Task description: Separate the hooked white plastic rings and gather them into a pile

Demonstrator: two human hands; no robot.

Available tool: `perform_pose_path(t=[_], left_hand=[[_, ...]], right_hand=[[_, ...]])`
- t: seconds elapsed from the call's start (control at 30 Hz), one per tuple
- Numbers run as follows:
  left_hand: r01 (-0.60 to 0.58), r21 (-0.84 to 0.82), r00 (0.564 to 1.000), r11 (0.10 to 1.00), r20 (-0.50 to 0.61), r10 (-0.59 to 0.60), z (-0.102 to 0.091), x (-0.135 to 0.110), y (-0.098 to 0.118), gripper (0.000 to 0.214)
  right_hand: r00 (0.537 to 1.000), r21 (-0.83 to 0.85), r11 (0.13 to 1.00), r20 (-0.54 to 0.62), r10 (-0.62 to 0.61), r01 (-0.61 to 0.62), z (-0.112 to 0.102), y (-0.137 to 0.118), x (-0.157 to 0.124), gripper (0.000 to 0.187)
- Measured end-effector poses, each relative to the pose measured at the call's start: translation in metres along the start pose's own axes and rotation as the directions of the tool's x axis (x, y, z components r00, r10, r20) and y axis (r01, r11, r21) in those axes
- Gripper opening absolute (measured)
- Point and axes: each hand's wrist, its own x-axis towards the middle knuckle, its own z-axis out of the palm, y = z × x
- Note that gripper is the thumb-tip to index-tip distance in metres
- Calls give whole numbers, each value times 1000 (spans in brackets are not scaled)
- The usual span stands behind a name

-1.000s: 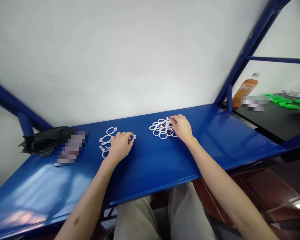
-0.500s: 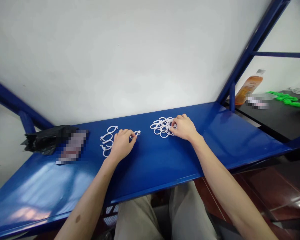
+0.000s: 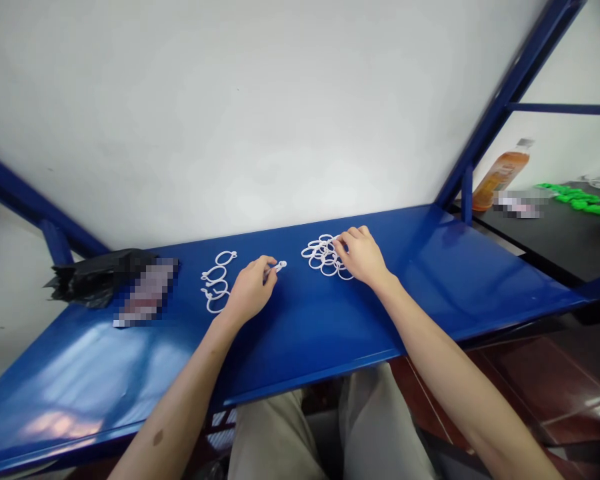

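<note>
- On the blue table (image 3: 430, 280), the left hand (image 3: 250, 291) is pinching a small white clip (image 3: 279, 266) in its fingertip grip, beside a loose row of white rings (image 3: 216, 282).
- The right hand (image 3: 363, 255) is resting on a pile of white rings (image 3: 323, 255), fingers curled, seemingly gripping one.

Two piles of white rings (image 3: 325, 255) lie on the blue worktop (image 3: 430, 280). One orange bottle (image 3: 500, 172) stands right of the worktop.
</note>
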Motion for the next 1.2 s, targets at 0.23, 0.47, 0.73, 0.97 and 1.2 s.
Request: perform_pose_path(t=[0.23,0.47,0.73,0.97,1.2], left_hand=[[86,-366,996,927,66,-66,0,-3,17,25],[227,-697,969,680,229,-88,9,-4,23,33],[-50,-265,997,963,38,62,14,-7,23,17],[-152,-128,988,980,-11,151,14,-12,24,13],[-194,-135,980,972,27,200,12,-14,25,17]], right_hand=[[976,302,932,23,-217,200,0,-39,-7,23],[981,600,800,154,-122,5,17,-66,-19,21],[980,688,725,166,-111,-35,25,-60,-18,8],[972,614,778,68,-224,136,32,-58,-22,13],[926,443,834,23,-377,328,28,-53,-24,18]])
